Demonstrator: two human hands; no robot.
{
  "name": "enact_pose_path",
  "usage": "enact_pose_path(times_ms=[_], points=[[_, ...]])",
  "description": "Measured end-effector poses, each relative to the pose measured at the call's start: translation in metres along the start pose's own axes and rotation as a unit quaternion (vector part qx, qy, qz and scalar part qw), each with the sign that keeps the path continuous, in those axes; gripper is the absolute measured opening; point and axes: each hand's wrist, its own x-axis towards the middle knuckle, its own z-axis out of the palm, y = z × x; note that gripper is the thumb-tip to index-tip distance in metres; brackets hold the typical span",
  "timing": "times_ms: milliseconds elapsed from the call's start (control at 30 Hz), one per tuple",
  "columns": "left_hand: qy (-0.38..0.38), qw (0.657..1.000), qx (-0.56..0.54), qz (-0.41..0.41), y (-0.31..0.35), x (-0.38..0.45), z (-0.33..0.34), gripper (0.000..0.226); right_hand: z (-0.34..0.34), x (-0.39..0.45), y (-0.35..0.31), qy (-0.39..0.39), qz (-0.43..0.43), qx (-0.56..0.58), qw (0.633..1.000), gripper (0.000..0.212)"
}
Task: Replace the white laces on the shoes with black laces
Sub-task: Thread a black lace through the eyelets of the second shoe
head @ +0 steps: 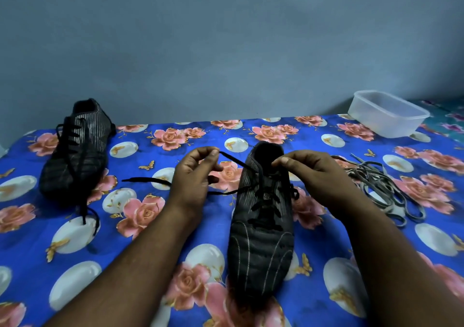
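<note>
A dark striped shoe (261,241) lies in the middle of the bed, toe toward me, with a black lace (233,162) threaded through its eyelets. My left hand (193,176) pinches one end of that lace left of the shoe's collar; the loose end trails left across the sheet. My right hand (313,173) is at the collar on the shoe's right, fingers curled, pinching at the top eyelet area. A second dark shoe (75,156) with black lacing lies at the far left. The whitish-grey removed laces (381,188) lie in a heap right of my right hand.
The blue floral bedsheet (175,226) covers the whole surface. A clear plastic container (386,113) stands at the back right by the grey wall. The bed's left edge is near the second shoe.
</note>
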Motion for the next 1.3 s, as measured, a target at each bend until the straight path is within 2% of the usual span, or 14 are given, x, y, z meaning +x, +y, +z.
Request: enact_pose_path(times_ms=[100,233,267,367,533,633,733,833,900,967,1033,1100,1200,1300], points=[[0.029,0.997,0.054,0.04,-0.001,0.003,-0.005,0.006,0.002,0.001,0.002,-0.001,-0.001,0.013,1.0,0.018],[-0.034,0.966,0.224,0.125,-0.007,-0.004,0.002,0.038,0.002,0.002,0.004,0.001,-0.003,0.031,1.0,0.016],[-0.057,0.954,0.256,0.145,-0.007,-0.007,0.004,0.039,0.003,0.002,0.005,0.001,-0.004,0.037,0.999,0.016],[-0.124,0.921,0.316,0.193,-0.008,-0.013,0.009,0.03,0.003,0.003,0.007,0.005,-0.012,0.044,0.999,0.015],[-0.134,0.928,0.287,0.199,-0.008,-0.013,0.01,0.018,0.003,0.003,0.01,0.002,-0.019,0.043,0.999,0.014],[-0.087,0.96,0.22,0.147,-0.008,-0.008,0.007,0.009,0.002,0.003,0.011,0.002,-0.021,0.039,0.999,0.012],[0.023,0.98,0.166,0.11,-0.006,0.002,-0.001,0.005,0.001,0.004,0.012,0.002,-0.02,0.033,0.999,0.012],[0.181,0.967,0.155,0.095,-0.003,0.014,-0.015,0.007,0.0,0.005,0.013,0.001,-0.022,0.028,0.999,0.012],[0.225,0.948,0.199,0.107,-0.002,0.018,-0.022,0.013,0.001,0.005,0.014,0.0,-0.021,0.028,0.999,0.011],[0.198,0.92,0.285,0.179,0.0,0.015,-0.021,0.022,0.001,0.006,0.015,0.0,-0.021,0.021,1.0,0.011],[0.113,0.886,0.373,0.25,0.002,0.006,-0.011,0.031,0.002,0.006,0.015,0.003,-0.023,0.011,1.0,0.011],[0.019,0.87,0.422,0.255,0.001,-0.005,0.002,0.033,0.002,0.006,0.015,0.005,-0.026,0.005,1.0,0.011],[-0.063,0.871,0.426,0.235,-0.003,-0.015,0.012,0.022,0.002,0.005,0.014,0.001,-0.029,-0.004,1.0,0.011],[-0.078,0.883,0.402,0.228,-0.004,-0.013,0.01,0.013,0.001,0.005,0.013,0.001,-0.024,-0.003,1.0,0.012]])
